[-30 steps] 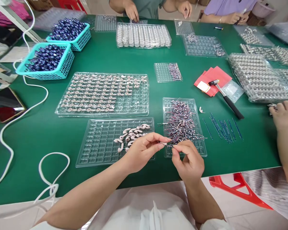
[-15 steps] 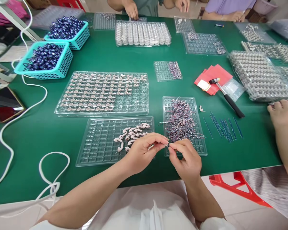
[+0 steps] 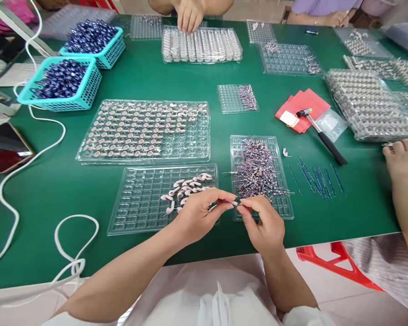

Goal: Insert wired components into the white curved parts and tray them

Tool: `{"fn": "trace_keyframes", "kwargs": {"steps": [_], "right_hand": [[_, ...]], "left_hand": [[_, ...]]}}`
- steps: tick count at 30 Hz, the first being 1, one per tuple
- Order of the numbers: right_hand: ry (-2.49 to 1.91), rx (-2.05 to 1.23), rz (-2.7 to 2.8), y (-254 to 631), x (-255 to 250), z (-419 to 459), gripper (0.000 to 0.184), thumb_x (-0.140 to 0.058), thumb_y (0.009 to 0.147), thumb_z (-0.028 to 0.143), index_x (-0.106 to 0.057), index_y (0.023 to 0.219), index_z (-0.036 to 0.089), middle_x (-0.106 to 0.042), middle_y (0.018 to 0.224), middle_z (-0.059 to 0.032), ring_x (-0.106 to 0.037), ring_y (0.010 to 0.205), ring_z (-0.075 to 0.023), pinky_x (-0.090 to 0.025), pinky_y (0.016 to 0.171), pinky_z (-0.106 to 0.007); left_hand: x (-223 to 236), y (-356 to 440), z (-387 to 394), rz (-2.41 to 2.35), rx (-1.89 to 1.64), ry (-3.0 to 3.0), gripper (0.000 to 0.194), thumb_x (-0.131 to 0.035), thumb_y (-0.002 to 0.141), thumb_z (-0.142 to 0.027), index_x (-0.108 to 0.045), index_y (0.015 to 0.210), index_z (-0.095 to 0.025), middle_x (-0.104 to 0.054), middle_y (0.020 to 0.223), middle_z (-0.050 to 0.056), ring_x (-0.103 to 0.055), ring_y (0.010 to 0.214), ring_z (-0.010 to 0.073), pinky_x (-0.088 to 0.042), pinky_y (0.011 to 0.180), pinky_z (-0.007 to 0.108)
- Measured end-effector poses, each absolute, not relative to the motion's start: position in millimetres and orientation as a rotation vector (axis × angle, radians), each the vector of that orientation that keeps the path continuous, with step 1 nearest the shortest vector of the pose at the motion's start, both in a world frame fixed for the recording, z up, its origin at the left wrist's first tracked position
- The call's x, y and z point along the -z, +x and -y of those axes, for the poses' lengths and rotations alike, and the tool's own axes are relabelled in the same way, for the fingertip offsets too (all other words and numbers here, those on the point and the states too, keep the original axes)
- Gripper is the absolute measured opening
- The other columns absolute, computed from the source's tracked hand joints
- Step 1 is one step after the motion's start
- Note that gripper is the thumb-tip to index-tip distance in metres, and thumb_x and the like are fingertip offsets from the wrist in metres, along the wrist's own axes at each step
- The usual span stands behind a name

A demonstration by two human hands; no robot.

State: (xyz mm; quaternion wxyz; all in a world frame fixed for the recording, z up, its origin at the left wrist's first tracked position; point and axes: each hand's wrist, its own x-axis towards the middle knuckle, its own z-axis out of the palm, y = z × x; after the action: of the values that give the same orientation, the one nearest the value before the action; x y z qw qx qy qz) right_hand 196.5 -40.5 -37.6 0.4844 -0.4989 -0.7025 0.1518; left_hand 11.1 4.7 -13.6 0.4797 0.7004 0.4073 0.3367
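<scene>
The left hand (image 3: 196,216) pinches a small white piece (image 3: 235,203) narrowly, presenting its end to the right hand's (image 3: 267,226) closed fingertips, presumably for alignment.

I am in a workshop, where small things get put together by hand. The big green worktop (image 3: 139,83) has clear trays (image 3: 136,199) full of tiny parts, blue baskets (image 3: 91,88) of shiny pieces, and a hammer (image 3: 326,140). Other people (image 3: 190,13) sit around it.

The pale piece (image 3: 235,203) in the left hand (image 3: 200,212) shows again, and a co-worker's hand (image 3: 190,16) overlaps stacked trays (image 3: 202,45).
</scene>
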Motion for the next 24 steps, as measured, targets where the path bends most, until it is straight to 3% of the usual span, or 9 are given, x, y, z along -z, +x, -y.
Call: {"fn": "trace_keyframes", "kwargs": {"steps": [13,24], "right_hand": [[-1.116,-0.434,1.778,198.7,39.8,39.6,0.028,-0.065,0.087,0.003,-0.063,0.107,0.022,-0.07,0.089,-0.0039,-0.064,0.08,-0.0164,-0.053,0.073,-0.034],[-1.121,-0.614,1.622,199.5,36.7,43.0,0.035,-0.068,0.085,0.003,-0.063,0.112,0.024,-0.07,0.096,-0.0036,-0.063,0.079,-0.0148,-0.054,0.074,-0.034]], "left_hand": [[9.0,10.4,-4.8,-0.923,-0.81,1.827,0.014,-0.059,0.093,-0.011,-0.07,0.1,-0.016,-0.074,0.093,0.005,-0.068,0.086,0.0162,-0.052,0.078,0.028],[6.7,11.1,-3.6,-1.014,-0.779,1.571,0.012,-0.062,0.092,-0.023,-0.07,0.1,-0.018,-0.075,0.095,0.006,-0.07,0.089,0.0188,-0.054,0.082,0.032]]}}
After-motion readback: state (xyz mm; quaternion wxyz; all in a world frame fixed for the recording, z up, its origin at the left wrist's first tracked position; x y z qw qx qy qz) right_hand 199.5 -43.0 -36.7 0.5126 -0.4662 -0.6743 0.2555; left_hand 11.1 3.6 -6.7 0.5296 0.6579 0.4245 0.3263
